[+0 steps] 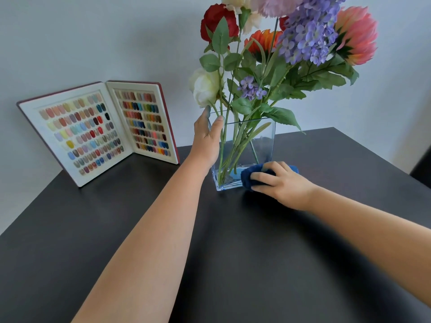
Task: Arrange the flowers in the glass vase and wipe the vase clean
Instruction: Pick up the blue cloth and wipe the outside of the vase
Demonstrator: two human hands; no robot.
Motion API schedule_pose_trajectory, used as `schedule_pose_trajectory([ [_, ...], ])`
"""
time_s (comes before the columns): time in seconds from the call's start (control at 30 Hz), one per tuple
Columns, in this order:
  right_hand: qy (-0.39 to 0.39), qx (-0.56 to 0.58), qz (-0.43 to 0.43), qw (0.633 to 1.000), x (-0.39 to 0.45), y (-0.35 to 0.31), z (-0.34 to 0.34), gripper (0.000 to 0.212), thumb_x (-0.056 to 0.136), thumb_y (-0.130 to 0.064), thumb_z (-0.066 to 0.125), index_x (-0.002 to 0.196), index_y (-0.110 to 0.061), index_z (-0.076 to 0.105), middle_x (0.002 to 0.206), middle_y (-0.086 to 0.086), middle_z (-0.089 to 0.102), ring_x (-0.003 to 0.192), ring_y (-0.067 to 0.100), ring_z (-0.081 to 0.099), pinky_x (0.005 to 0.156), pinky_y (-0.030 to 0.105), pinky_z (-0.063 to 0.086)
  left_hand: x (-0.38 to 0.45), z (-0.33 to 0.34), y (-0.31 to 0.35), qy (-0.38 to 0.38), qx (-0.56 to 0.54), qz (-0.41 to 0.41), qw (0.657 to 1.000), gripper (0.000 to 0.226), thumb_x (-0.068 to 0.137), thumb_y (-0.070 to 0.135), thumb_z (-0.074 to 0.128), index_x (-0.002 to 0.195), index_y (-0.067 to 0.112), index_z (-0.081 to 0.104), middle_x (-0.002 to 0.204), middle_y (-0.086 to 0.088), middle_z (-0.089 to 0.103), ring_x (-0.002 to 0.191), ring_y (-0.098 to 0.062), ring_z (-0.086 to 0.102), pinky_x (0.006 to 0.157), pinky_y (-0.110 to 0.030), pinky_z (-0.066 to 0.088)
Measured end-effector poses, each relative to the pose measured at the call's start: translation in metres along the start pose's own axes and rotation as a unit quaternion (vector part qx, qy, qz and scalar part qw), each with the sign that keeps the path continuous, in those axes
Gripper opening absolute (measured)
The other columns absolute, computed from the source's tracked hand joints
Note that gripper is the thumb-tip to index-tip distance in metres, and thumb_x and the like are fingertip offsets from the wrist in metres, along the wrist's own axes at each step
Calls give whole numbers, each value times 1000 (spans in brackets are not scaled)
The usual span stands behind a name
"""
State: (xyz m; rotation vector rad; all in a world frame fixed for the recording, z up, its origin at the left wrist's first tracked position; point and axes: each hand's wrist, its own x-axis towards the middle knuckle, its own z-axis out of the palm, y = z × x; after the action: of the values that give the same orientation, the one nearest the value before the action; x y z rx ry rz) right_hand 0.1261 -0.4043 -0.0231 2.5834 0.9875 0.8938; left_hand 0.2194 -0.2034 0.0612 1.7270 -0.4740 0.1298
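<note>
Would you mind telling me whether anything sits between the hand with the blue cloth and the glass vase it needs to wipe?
Nothing visible does. The right hand already presses the blue cloth against the lower front of the glass vase, while the left hand grips its upper left rim. The swatch book stands well off to the left.

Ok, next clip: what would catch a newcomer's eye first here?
The tall bunch of red, white, orange, pink and purple flowers standing in the clear square glass vase at the back of the black table. Next, the left hand holding the vase's rim while the right hand presses a dark blue cloth against its base. To the left, an open book of coloured nail swatches stands against the wall.
</note>
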Motion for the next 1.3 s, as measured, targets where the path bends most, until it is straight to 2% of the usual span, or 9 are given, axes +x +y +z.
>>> schedule_pose_trajectory([
  [0.17, 53, -1, 27, 998, 8, 30, -25, 31, 81, 11, 58, 99, -7, 75, 112, 17, 68, 95, 39, 47, 71, 49, 48, -1, 3, -1, 7, -24, -7, 1000, 56, 101, 39, 36, 152, 25, 15, 157, 1, 15, 143, -16, 18, 111, -34, 18],
  [0.3, 139, 7, 114, 984, 10, 46, -36, 51, 96, 1, 24, 100, -6, 75, 112, 20, 66, 93, 36, 42, 76, 48, 46, 0, 4, -1, 10, -31, -8, 999, 55, 102, 37, 36, 152, 25, 16, 157, 1, 16, 142, -14, 18, 106, -28, 19],
  [0.5, 59, 11, 77, 995, -19, 23, -7, 39, 78, 13, 47, 99, -4, 75, 110, 21, 67, 90, 46, 54, 72, 53, 51, -1, 2, -1, 5, -26, -5, 1000, 55, 102, 38, 35, 152, 26, 15, 157, 2, 15, 142, -14, 18, 106, -28, 19],
  [0.67, -23, -14, 21, 999, -28, 24, -9, 42, 60, 7, 83, 97, -11, 77, 110, 15, 70, 100, 36, 39, 73, 52, 53, -1, 3, 0, 8, -22, -7, 1000, 55, 102, 39, 34, 152, 27, 15, 157, 2, 15, 143, -16, 18, 106, -29, 18],
  [0.73, -14, -21, 19, 1000, -24, 29, -15, 38, 64, 9, 79, 97, -10, 76, 110, 16, 70, 101, 37, 41, 73, 52, 53, -2, 4, -1, 7, -21, -6, 1000, 55, 102, 39, 34, 152, 27, 15, 158, 3, 15, 143, -15, 18, 105, -29, 18],
  [0.87, 101, -5, 104, 989, -10, 44, -27, 41, 83, 11, 40, 99, -6, 75, 113, 21, 67, 90, 47, 55, 70, 53, 48, -1, 4, 0, 8, -24, -4, 1000, 54, 102, 38, 34, 152, 27, 15, 158, 3, 15, 143, -15, 17, 108, -32, 18],
  [1.07, 237, 22, 226, 945, 16, 41, -34, 50, 67, 29, 56, 99, -4, 76, 117, 26, 62, 89, 51, 51, 79, 49, 48, -1, 4, -2, 9, -28, -4, 1000, 55, 102, 37, 34, 152, 27, 15, 158, 3, 14, 143, -15, 16, 106, -29, 17],
  [1.17, 234, 51, 247, 939, 10, 26, -20, 51, 65, 29, 59, 100, -4, 76, 115, 27, 61, 89, 50, 52, 82, 46, 47, -1, 4, -2, 7, -26, -1, 1000, 55, 102, 38, 34, 152, 27, 15, 158, 3, 14, 143, -15, 16, 105, -28, 17],
  [1.3, 111, 47, 194, 973, -16, 9, 1, 53, 57, 27, 65, 98, -3, 76, 113, 26, 64, 86, 50, 55, 75, 52, 53, -1, 4, -2, 7, -28, 0, 1000, 54, 102, 37, 34, 152, 27, 16, 158, 2, 14, 143, -15, 17, 104, -27, 18],
])
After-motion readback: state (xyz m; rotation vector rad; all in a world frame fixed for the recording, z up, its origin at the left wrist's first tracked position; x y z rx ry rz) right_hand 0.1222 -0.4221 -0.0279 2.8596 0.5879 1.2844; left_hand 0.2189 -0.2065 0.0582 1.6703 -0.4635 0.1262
